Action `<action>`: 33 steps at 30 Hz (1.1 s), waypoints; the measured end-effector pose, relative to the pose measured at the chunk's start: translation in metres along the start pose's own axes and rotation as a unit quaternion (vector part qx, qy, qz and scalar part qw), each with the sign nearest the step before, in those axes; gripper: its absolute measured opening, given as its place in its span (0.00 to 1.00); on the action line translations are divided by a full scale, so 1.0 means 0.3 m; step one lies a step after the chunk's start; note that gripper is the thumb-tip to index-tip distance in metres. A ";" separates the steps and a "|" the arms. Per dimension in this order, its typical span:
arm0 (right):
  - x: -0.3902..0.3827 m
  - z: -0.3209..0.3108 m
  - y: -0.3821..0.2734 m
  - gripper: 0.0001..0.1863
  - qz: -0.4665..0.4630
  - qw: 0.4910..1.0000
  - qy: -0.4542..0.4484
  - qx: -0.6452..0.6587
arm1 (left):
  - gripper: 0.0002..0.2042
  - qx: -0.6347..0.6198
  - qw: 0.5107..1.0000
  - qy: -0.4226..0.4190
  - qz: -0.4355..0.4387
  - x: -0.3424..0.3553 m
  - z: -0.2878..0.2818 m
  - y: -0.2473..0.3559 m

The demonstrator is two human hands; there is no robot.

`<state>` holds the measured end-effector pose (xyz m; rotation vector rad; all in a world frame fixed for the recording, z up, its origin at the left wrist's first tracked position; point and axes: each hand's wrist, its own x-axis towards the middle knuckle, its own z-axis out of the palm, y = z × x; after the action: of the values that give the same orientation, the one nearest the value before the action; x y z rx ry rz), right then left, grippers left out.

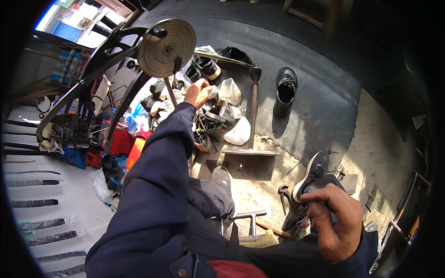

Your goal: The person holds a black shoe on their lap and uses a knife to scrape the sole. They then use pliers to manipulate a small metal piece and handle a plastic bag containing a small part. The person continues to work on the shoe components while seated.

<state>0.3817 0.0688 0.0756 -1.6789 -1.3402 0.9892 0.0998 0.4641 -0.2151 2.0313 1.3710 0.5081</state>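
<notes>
Head view: below and right of the wheel (160, 58), a clear bag (230, 91) is lying just right of my nearer left hand (198, 94), whose grip I cannot tell; my right hand (337, 224) is pinching together.

Premises: a workshop, of the shoe-repair kind judging by contents. Noted at left: a black metal-framed machine (95, 65) with a round grey metal crank wheel (160, 53). Near the wheel: a heap of dark shoes (212, 121) mixed with clear plastic bags (228, 92). One black lace-up shoe (287, 79) rests on the dark floor sheet (324, 88). Beyond the sheet's ragged near edge, on the worn pale floor (371, 139): dark metal pincers (283, 191).
</notes>
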 end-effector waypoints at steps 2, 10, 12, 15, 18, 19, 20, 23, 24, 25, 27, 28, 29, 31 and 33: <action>-0.035 -0.005 0.005 0.11 0.010 0.999 0.017 0.049 | 0.05 -0.118 0.993 -0.013 -0.028 -0.016 -0.024 0.096; -0.059 0.011 0.129 0.13 0.092 0.961 0.024 0.258 | 0.18 -0.591 0.774 -0.213 -0.072 -0.414 -0.078 0.639; -0.047 0.033 0.175 0.16 0.113 0.962 0.022 0.249 | 0.21 -0.643 0.724 -0.247 -0.038 -0.528 -0.062 0.741; -0.028 0.081 0.223 0.19 0.112 0.960 0.016 0.257 | 0.23 -0.672 0.685 -0.273 -0.071 -0.668 -0.038 0.814; -0.015 0.118 0.243 0.21 0.114 0.937 0.002 0.331 | 0.24 -0.699 0.652 -0.277 -0.098 -0.760 -0.017 0.814; -0.009 0.126 0.245 0.21 0.134 0.927 0.002 0.350 | 0.23 -0.691 0.657 -0.276 -0.120 -0.778 -0.015 0.804; -0.006 0.137 0.245 0.18 0.129 0.927 0.006 0.351 | 0.22 -0.703 0.645 -0.281 -0.101 -0.794 -0.013 0.792; 0.019 0.150 0.240 0.15 0.135 0.928 -0.032 0.344 | 0.20 -0.717 0.632 -0.276 -0.104 -0.809 -0.025 0.744; 0.026 0.162 0.236 0.14 0.135 0.923 -0.031 0.360 | 0.19 -0.719 0.631 -0.271 -0.108 -0.810 -0.030 0.727; 0.033 0.172 0.231 0.14 0.141 0.919 -0.036 0.366 | 0.19 -0.716 0.635 -0.265 -0.115 -0.811 -0.035 0.710; 0.046 0.192 0.219 0.14 0.159 0.915 -0.038 0.368 | 0.20 -0.709 0.645 -0.254 -0.131 -0.819 -0.046 0.676; 0.053 0.202 0.214 0.13 0.165 0.916 -0.041 0.363 | 0.20 -0.706 0.648 -0.249 -0.140 -0.823 -0.049 0.662; 0.061 0.209 0.209 0.13 0.171 0.917 -0.045 0.357 | 0.20 -0.712 0.642 -0.246 -0.142 -0.827 -0.051 0.648; 0.075 0.222 0.201 0.12 0.175 0.920 -0.049 0.346 | 0.20 -0.720 0.634 -0.241 -0.144 -0.832 -0.055 0.624; 0.086 0.232 0.197 0.12 0.175 0.922 -0.046 0.342 | 0.20 -0.720 0.635 -0.234 -0.153 -0.837 -0.055 0.608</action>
<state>0.3459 0.0907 -0.0095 -1.3423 -0.6194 1.5419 0.1170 0.1893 -0.0706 0.4724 0.4878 0.5544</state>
